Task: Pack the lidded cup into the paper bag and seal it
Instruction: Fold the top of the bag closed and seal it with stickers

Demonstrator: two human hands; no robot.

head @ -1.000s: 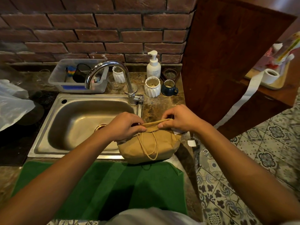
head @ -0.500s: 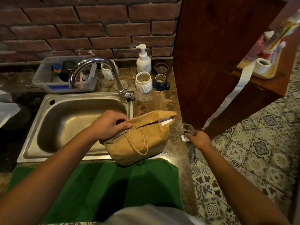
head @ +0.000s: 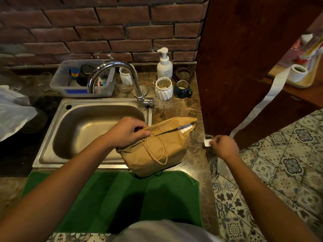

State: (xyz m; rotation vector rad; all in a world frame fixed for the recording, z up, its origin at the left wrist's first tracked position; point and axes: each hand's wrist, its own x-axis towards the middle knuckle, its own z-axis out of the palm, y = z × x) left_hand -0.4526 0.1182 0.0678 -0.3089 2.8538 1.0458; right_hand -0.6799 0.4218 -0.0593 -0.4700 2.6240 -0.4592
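A brown paper bag [head: 157, 147] with twine handles stands on the counter between the sink and the counter's right edge, its top folded over. A white sticker [head: 187, 128] sits on the fold near the bag's right corner. My left hand [head: 128, 131] pinches the folded top at its left end. My right hand [head: 223, 145] is off the bag, at the counter's right edge, pinching a small white sticker [head: 207, 142]. The lidded cup is hidden from view.
A steel sink [head: 52, 137] with a curved tap [head: 122, 74] lies left of the bag. A green mat [head: 113, 198] covers the near counter. A soap pump [head: 164, 65], white ribbed cup [head: 163, 88] and dark mug [head: 181, 89] stand behind. A sticker strip [head: 262, 105] hangs from a roll [head: 298, 72].
My right hand left the bag's folded top and moved right to the counter edge, where it took a small white sticker. The bag's right corner sprang up; my left hand kept its hold.
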